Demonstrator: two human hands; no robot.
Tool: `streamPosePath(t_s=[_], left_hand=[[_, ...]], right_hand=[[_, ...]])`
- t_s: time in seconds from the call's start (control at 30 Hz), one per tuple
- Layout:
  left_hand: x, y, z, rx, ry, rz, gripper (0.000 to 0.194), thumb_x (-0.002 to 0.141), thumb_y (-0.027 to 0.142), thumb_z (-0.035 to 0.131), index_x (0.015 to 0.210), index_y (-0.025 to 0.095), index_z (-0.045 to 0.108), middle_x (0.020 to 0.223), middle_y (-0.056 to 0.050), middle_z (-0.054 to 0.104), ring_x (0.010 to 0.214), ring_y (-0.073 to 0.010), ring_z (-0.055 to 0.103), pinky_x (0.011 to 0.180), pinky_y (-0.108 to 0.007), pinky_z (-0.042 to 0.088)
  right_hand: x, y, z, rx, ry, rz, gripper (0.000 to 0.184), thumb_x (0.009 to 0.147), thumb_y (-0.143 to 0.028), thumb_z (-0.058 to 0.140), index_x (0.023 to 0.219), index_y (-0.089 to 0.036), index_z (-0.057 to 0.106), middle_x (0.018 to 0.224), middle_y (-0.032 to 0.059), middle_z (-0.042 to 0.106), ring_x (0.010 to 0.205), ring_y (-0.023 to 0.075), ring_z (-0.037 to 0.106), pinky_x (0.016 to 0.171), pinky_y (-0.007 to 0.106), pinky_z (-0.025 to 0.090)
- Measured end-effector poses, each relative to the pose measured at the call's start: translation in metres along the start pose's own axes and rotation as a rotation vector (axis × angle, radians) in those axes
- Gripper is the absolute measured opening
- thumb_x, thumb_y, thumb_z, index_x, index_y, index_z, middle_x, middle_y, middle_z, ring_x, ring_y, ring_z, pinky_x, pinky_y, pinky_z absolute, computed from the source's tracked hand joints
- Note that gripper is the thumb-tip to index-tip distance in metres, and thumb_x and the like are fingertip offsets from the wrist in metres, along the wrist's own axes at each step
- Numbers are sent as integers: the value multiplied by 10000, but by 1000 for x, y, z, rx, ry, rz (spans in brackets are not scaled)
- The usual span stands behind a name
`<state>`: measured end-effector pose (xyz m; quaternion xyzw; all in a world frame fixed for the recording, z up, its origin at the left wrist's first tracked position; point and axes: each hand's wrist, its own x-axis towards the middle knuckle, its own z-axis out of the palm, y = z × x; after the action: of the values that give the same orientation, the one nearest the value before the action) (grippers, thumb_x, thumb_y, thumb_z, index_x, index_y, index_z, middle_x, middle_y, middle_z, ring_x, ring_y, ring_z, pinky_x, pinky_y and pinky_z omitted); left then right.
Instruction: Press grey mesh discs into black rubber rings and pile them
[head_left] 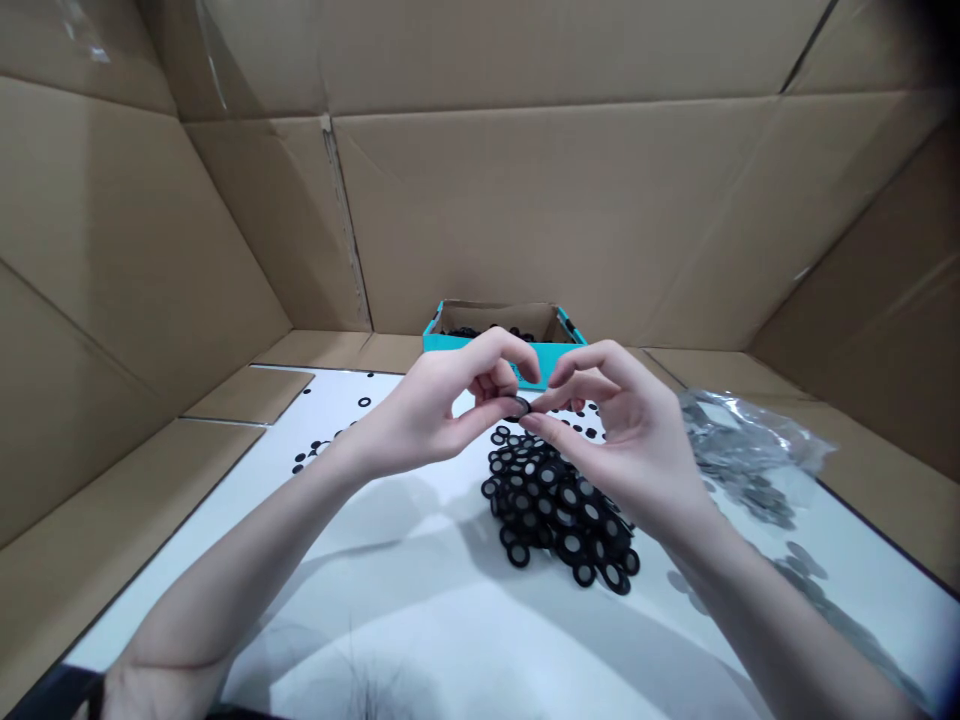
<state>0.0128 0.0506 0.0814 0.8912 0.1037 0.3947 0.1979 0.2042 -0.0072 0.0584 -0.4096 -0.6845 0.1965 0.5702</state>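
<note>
Over the table, my left hand pinches a small black ring between thumb and fingers. From the other side, the thumb and a fingertip of my right hand close on the same ring's edge. The ring is tilted, and fingers partly hide it, so its centre is hard to make out. Below my hands lies a heap of black rings, many with a grey disc in the middle. My right forearm passes over loose, thin grey discs on the right.
At the back stands a turquoise box holding black pieces. A clear plastic bag with grey discs lies to the right. Small black rings and dots are scattered at the left on the white tabletop. Cardboard walls enclose the back and sides.
</note>
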Motion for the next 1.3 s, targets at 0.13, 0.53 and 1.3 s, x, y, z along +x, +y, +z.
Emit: streamPosePath(t_s=[0.13, 0.53, 1.3], left_hand=[[0, 3, -4, 29, -72, -34, 189, 936, 70, 573, 1058, 201, 515, 809, 24, 620, 707, -74, 622, 637, -176, 519], [-1, 2, -2, -82, -48, -48, 193, 914, 69, 591, 1022, 203, 503, 797, 21, 600, 713, -76, 627, 638, -175, 533], [0, 6, -9, 70, -121, -29, 192, 923, 68, 561, 1048, 204, 510, 861, 2, 632, 724, -83, 625, 647, -185, 552]], right_hand=[[2, -1, -2, 55, -44, 16, 264, 772, -152, 730, 866, -262, 509, 699, -77, 603, 711, 158, 656, 739, 350, 450], [4, -1, -7, 96, -91, 30, 294, 752, -154, 748, 843, -256, 488, 708, -79, 541, 688, 138, 634, 725, 327, 453], [3, -1, -2, 49, -62, 42, 270, 754, -175, 734, 810, -252, 482, 696, -78, 559, 693, 154, 658, 738, 352, 472]])
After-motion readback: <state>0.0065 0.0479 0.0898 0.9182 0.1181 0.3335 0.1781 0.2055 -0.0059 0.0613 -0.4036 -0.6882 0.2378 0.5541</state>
